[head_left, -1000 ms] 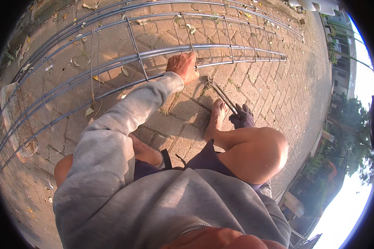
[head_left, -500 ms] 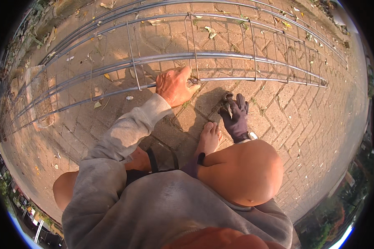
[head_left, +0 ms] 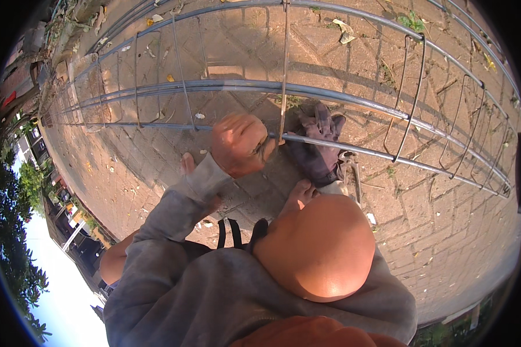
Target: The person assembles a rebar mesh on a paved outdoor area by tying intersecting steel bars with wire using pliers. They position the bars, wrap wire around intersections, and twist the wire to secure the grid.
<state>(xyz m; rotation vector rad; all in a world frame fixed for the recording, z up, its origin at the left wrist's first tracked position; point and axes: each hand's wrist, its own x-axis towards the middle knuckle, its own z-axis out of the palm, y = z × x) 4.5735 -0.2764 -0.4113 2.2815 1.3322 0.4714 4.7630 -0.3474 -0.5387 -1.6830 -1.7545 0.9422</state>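
My bare left hand [head_left: 240,144] is closed around the near steel rod [head_left: 324,141] of a long rebar cage, beside the corner of an upright stirrup [head_left: 284,75]. It is slightly blurred, and a bit of dark thin wire [head_left: 265,149] shows at its fingertips. Just right of that corner, my right hand [head_left: 317,147] wears a dark purple work glove and reaches under and past the near rod. Its fingers are bent around a hand tool, seemingly pincers, mostly hidden; a metal handle [head_left: 356,180] sticks out beside the wrist.
The cage's paired middle rods [head_left: 243,85] cross the view, with several stirrups [head_left: 412,98] toward the right. Brick paving [head_left: 434,231] lies beneath, scattered with dry leaves [head_left: 345,32]. My bent knee [head_left: 318,248] is close below the gloved hand. A block [head_left: 90,87] stands at the cage's left end.
The view has shifted nearer to the cage and tilted. My gloved right hand has moved from below the near rod up to it, beside the stirrup corner. My left hand stays at that corner.
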